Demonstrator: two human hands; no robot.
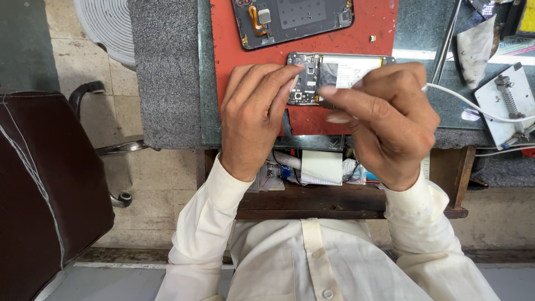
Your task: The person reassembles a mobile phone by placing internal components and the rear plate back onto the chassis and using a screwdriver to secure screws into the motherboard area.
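Both of my hands are over the opened phone (pixel 334 75) that lies on the red mat (pixel 312 44), its circuit board and battery bare. My left hand (pixel 253 114) comes in from about seven o'clock; its fingers (pixel 290 75) are together and press down on the phone's left end, over the board. My right hand (pixel 384 120) comes in from about five o'clock, fingers curled and pinched around a thin dark tool (pixel 329 105) whose tip shows just under the phone's lower edge; the tool is blurred, so I cannot tell what kind it is. A white cable (pixel 473 106) runs off from behind my right hand toward three o'clock. At twelve o'clock from the phone, well apart on the same mat, lies a dark back cover (pixel 295 19) with an orange flex strip. A small metal clamp stand (pixel 510 100) sits at three o'clock on the grey bench top (pixel 164 72). An open drawer (pixel 317 167) of papers and odds lies below my wrists at six o'clock.
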